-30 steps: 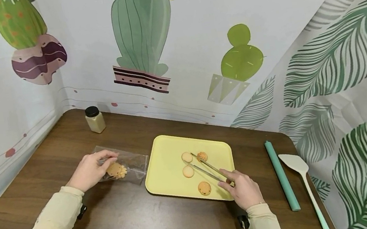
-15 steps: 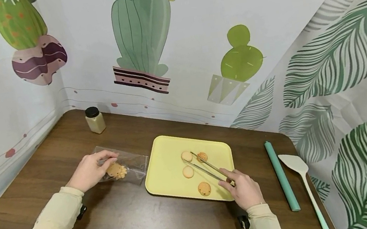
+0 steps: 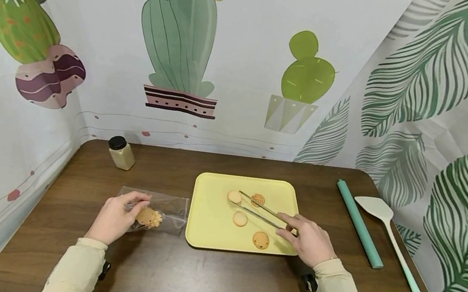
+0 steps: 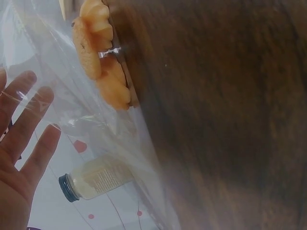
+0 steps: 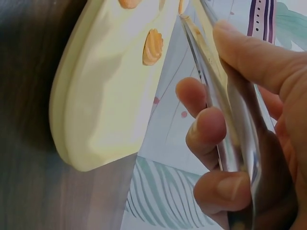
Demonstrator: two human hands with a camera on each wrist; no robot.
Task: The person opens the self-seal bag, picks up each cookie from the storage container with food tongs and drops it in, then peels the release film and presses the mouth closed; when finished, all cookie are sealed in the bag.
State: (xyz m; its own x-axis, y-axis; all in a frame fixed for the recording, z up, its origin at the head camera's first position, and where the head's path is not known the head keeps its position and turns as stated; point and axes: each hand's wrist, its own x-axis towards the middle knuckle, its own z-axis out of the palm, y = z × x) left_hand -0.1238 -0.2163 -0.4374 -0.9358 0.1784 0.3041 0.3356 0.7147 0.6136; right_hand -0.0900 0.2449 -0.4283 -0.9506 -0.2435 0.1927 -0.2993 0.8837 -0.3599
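Note:
In the head view my left hand pinches the upper side of a clear plastic bag with several cookies inside. The left wrist view shows its other fingers spread behind the film. My right hand grips metal tongs over the yellow tray. At the tongs' tips is a pale round cookie; whether it is clamped, I cannot tell. Beside it lie a swirled cookie and a second pale cookie. A larger, browner cookie sits near the tray's front edge.
A black-lidded jar stands at the back left of the wooden table. To the right of the tray lie a green rolling pin and a white spatula. A printed cloth hangs behind the table.
The tongs and the pale cookie at their tips have shifted slightly left and back on the tray. My left hand and the bag have stayed still.

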